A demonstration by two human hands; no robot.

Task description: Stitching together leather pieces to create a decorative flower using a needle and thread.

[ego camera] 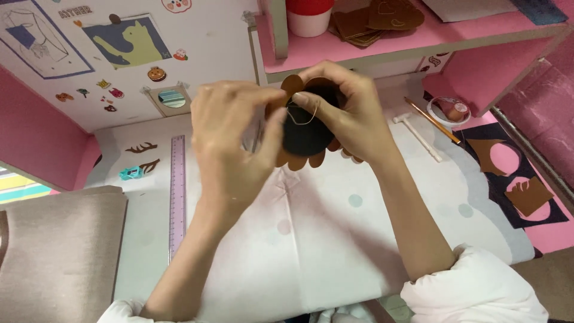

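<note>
Both my hands hold up a scalloped brown leather piece [302,160] with a black round piece [306,136] on its face, above the white spotted mat [335,239]. My left hand [230,140] grips its left edge, thumb on the black part. My right hand [353,113] wraps over its top and right side, fingertips pinching a thin pale thread [302,116] that loops across the black piece. A needle cannot be made out.
A lilac ruler [177,191] lies at the left by a small teal clip [131,173] and brown antler cutouts [143,148]. At the right lie a white T-shaped tool [418,134], a pencil [431,119], a small dish [449,110] and brown cutouts on a black sheet [520,185]. The pink shelf [412,39] holds a cup and leather pieces.
</note>
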